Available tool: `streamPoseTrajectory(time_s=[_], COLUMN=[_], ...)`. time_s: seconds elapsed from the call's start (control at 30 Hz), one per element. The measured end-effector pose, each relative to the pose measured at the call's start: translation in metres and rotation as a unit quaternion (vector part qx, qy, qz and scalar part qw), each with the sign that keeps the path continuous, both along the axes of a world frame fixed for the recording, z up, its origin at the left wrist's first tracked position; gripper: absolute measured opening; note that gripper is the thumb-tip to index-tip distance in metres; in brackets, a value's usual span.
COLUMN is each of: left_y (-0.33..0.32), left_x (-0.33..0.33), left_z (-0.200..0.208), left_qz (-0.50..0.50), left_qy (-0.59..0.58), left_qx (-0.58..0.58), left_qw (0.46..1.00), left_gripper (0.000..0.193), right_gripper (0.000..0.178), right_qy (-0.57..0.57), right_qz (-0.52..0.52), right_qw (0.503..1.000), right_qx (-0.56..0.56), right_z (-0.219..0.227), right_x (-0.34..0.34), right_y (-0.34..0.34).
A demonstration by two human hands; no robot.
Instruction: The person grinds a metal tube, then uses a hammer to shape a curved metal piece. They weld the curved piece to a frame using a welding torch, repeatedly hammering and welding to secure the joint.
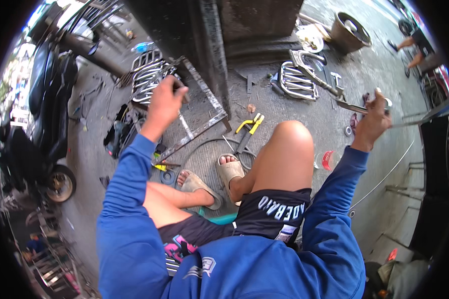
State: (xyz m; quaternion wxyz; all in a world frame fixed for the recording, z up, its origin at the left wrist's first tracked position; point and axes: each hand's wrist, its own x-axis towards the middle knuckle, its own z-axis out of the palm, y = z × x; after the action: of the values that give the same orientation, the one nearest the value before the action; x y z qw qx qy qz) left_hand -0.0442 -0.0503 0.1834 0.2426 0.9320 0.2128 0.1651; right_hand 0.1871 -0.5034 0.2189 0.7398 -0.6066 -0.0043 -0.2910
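Head view — right fingers (pixel 378 105) gripping metal tool (pixel 327 87); left fingers (pixel 170 84) curled, hold unclear — bucket (pixel 340 39) containing white item (pixel 350 25).

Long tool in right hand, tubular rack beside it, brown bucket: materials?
Long tool: likely steel, worn; dull grey with bright glints.
Tubular rack: polished or plated metal, from its mirror-like highlights; stainless or chrome, can't tell.
Brown bucket: dull finish; plastic or metal, the look leaves it open.
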Motion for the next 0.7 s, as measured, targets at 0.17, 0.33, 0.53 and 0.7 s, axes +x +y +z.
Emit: streamPoseTrajectory(time_s=[0.17, 0.33, 0.53, 0.7], left_y=[0.077, 0.092, 0.079, 0.048], left_x=[-0.128, -0.230, -0.230, -0.193], left_z=[0.010, -0.006, 0.003, -0.011], left_qz=[0.152, 0.232, 0.224, 0.184], left_qy=[-0.121, -0.171, -0.254, -0.230], left_qx=[-0.256, -0.379, -0.303, -0.302], left_qw=[0.947, 0.880, 0.890, 0.907], left_gripper=[0.040, 0.034, 0.035, 0.036], right_gripper=[0.020, 0.013, 0.026, 0.008], right_qy=[-0.128, -0.078, -0.188, -0.043], right_qz=[0.100, 0.294, 0.238, 0.332], right_qw=[0.975, 0.943, 0.905, 0.938], right_qx=[-0.148, -0.137, -0.298, -0.093], right_z=[0.145, 0.172, 0.036, -0.076], right_x=[-0.039, -0.052, -0.112, -0.241], right_y=[0.028, 0.091, 0.184, 0.226])
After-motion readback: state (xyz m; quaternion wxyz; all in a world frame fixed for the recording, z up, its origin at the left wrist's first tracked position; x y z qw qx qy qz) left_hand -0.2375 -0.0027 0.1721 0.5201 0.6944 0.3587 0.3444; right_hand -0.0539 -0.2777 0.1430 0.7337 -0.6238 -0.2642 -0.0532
